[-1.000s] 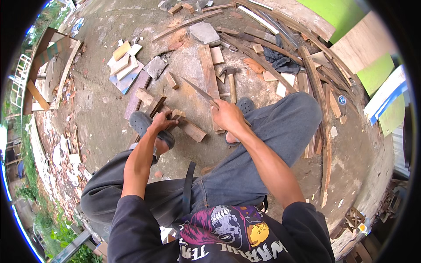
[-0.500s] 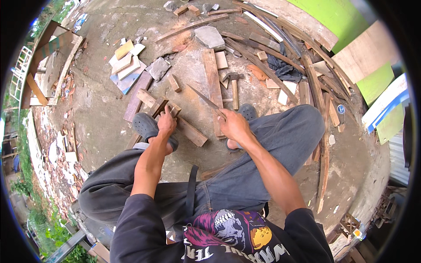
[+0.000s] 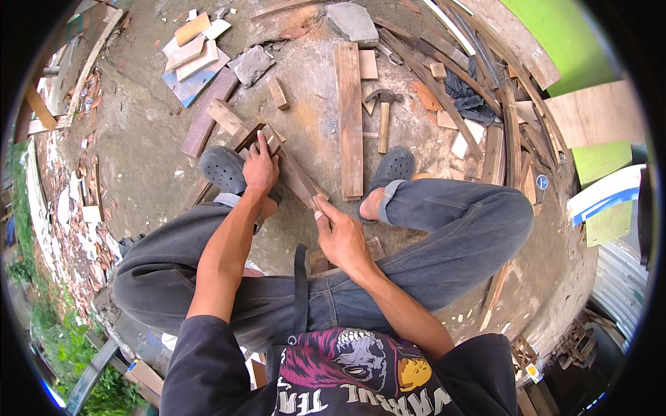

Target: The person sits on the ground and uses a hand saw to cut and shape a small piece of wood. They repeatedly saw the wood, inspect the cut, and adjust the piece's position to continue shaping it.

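- Our left hand touches a wood block; grip hidden;
- our right hand curls by the plank (hold unclear);
- plank likely stiff, light; edges suit gripping.

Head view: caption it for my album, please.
Left hand on wood pieces, right hand nearby, hammer lying on the ground.

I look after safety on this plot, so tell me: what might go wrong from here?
1. The left hand is on crossed wooden pieces close to the left clog; if they shift, its fingers might get pinched.
2. Neither it nor the right hand wears a glove, so splinters seem possible.
3. The claw hammer lies on the ground just beyond the right clog, where a forward step might catch it.
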`<state>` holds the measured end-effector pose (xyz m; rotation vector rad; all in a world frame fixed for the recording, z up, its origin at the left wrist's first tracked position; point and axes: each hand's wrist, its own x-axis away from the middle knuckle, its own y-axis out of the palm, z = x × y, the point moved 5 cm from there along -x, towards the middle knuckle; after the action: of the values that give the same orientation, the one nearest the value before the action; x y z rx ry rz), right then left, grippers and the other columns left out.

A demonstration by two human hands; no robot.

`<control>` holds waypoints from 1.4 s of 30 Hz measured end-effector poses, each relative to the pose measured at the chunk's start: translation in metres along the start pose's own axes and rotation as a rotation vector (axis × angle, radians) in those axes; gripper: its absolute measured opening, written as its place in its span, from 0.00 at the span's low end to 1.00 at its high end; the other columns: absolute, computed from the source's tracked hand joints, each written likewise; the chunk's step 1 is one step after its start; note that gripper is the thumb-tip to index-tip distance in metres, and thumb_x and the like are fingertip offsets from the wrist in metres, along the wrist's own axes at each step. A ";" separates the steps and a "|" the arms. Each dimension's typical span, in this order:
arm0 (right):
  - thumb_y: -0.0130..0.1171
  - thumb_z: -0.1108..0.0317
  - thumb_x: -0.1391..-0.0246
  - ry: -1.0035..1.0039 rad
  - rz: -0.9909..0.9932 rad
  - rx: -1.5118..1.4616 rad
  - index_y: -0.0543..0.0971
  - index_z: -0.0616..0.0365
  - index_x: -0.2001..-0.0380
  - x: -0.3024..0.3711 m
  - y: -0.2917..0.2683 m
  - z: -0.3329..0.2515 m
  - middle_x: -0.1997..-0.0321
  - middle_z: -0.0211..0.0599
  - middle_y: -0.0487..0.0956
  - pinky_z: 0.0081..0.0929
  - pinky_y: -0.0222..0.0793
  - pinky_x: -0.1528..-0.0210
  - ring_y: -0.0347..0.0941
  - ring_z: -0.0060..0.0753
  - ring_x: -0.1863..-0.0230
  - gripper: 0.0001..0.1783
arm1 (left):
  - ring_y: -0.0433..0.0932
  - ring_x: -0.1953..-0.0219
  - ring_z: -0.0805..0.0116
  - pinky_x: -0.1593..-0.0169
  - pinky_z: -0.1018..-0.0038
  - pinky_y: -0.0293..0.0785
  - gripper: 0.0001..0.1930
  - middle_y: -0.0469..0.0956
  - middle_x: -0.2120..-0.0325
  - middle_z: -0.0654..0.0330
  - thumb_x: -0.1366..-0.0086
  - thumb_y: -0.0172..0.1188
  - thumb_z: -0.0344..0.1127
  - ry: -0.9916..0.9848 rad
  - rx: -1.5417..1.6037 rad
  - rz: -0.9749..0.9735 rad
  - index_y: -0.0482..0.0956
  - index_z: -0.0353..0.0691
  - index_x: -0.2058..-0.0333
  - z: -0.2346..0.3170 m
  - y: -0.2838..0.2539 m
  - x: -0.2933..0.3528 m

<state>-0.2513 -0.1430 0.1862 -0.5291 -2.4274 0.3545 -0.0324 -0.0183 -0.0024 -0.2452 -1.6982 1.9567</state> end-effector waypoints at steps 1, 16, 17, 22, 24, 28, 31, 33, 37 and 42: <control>0.52 0.61 0.35 0.039 -0.033 0.014 0.75 0.56 0.40 0.004 -0.001 -0.006 0.71 0.64 0.78 0.54 0.71 0.61 0.77 0.68 0.65 0.22 | 0.74 0.46 0.40 0.50 0.54 0.78 0.45 0.69 0.43 0.41 0.34 0.60 0.45 0.005 0.007 -0.038 0.43 0.42 0.27 -0.004 0.000 -0.001; 0.51 0.63 0.36 -0.021 -0.029 -0.056 0.78 0.57 0.44 -0.014 0.009 0.001 0.68 0.66 0.79 0.51 0.74 0.58 0.79 0.66 0.62 0.21 | 0.82 0.58 0.41 0.58 0.53 0.79 0.47 0.77 0.48 0.44 0.38 0.64 0.48 0.043 0.027 -0.129 0.46 0.48 0.27 -0.011 -0.017 -0.011; 0.51 0.63 0.36 -0.039 -0.009 -0.069 0.78 0.57 0.43 -0.022 0.014 0.004 0.67 0.66 0.79 0.51 0.74 0.57 0.79 0.66 0.60 0.21 | 0.82 0.58 0.41 0.58 0.53 0.79 0.47 0.77 0.48 0.44 0.38 0.64 0.48 0.045 0.031 -0.125 0.47 0.48 0.27 -0.008 -0.017 -0.011; 0.50 0.64 0.36 0.000 -0.042 -0.055 0.78 0.58 0.44 -0.045 0.011 -0.011 0.61 0.66 0.80 0.50 0.74 0.52 0.77 0.67 0.55 0.20 | 0.82 0.58 0.41 0.57 0.53 0.78 0.46 0.79 0.53 0.43 0.38 0.65 0.48 0.022 0.032 -0.153 0.49 0.48 0.28 -0.014 -0.014 -0.012; 0.50 0.64 0.35 0.007 -0.069 -0.010 0.77 0.59 0.43 -0.040 0.014 -0.017 0.57 0.65 0.80 0.45 0.74 0.50 0.78 0.63 0.53 0.21 | 0.82 0.58 0.41 0.57 0.52 0.78 0.46 0.80 0.54 0.42 0.39 0.65 0.48 0.073 0.069 -0.066 0.50 0.49 0.28 -0.018 -0.015 -0.008; 0.48 0.64 0.34 0.072 -0.065 0.031 0.76 0.60 0.41 -0.073 0.025 -0.013 0.54 0.64 0.80 0.44 0.74 0.48 0.78 0.62 0.51 0.22 | 0.82 0.58 0.41 0.57 0.52 0.78 0.45 0.80 0.54 0.43 0.39 0.65 0.48 0.018 0.062 -0.130 0.51 0.49 0.28 -0.014 -0.016 -0.011; 0.49 0.63 0.35 0.068 -0.094 0.036 0.76 0.61 0.42 -0.054 0.020 -0.014 0.53 0.63 0.79 0.45 0.73 0.47 0.78 0.62 0.51 0.22 | 0.82 0.57 0.41 0.56 0.53 0.78 0.45 0.80 0.53 0.42 0.39 0.66 0.48 -0.021 0.063 -0.173 0.51 0.49 0.29 -0.014 -0.019 -0.008; 0.49 0.63 0.35 0.024 -0.056 -0.005 0.76 0.60 0.42 -0.038 0.019 -0.012 0.53 0.62 0.80 0.45 0.74 0.47 0.78 0.62 0.50 0.22 | 0.81 0.56 0.41 0.56 0.53 0.78 0.45 0.79 0.51 0.42 0.39 0.65 0.48 -0.028 0.079 -0.175 0.51 0.50 0.29 -0.010 -0.021 -0.007; 0.49 0.63 0.35 0.054 -0.008 0.035 0.76 0.55 0.41 -0.072 0.030 -0.012 0.52 0.59 0.81 0.43 0.74 0.46 0.79 0.60 0.50 0.22 | 0.81 0.55 0.39 0.53 0.53 0.78 0.46 0.76 0.48 0.40 0.40 0.66 0.53 -0.022 0.092 -0.156 0.52 0.48 0.29 -0.014 -0.016 -0.012; 0.46 0.62 0.32 0.022 -0.158 0.302 0.77 0.53 0.40 -0.062 -0.020 -0.005 0.65 0.52 0.84 0.37 0.78 0.59 0.81 0.43 0.69 0.21 | 0.76 0.46 0.40 0.42 0.54 0.72 0.48 0.76 0.48 0.39 0.44 0.64 0.63 -0.226 0.289 -0.146 0.58 0.44 0.32 -0.011 -0.012 -0.029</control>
<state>-0.2085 -0.1882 0.1651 -0.2059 -2.3187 0.6294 -0.0001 -0.0227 0.0008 0.2059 -1.4905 2.1491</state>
